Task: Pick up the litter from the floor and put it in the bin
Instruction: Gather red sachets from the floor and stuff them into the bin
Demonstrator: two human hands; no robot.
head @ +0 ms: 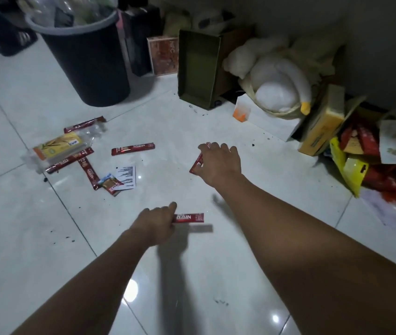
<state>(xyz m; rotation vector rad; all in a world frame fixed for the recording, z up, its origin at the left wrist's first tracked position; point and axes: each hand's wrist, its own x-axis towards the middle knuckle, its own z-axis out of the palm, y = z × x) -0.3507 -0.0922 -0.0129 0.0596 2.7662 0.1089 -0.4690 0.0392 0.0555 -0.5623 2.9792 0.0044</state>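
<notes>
- A red sachet (189, 218) is being pinched at one end by the left hand (158, 222), with the fingers curled round it. It is being held level just above the white tiled floor (47, 238), and its shadow is being cast on the tiles beneath.
- A second red sachet (197, 163) is being gripped by the right hand (218, 163), which is being held further forward. The fingers are being closed over the strip, and its lower tip is showing beyond them. Whether it is touching the floor cannot be told.
- More litter is being shown scattered to the left of the hands. A third red sachet (133, 148) is lying alone, and a yellow wrapper (58, 147) in clear plastic is lying over further red strips. A small torn packet (111, 184) is touching a white printed card (127, 176).
- The black bin (83, 61), grey-rimmed and heaped with clear plastic, is being shown standing at the upper left, well apart from both hands.
- Along the wall at the right, an open cardboard box (199, 68), a pale plush toy (272, 78), a yellow carton (322, 122) and a heap of red and yellow bags (356, 160) are being shown.
</notes>
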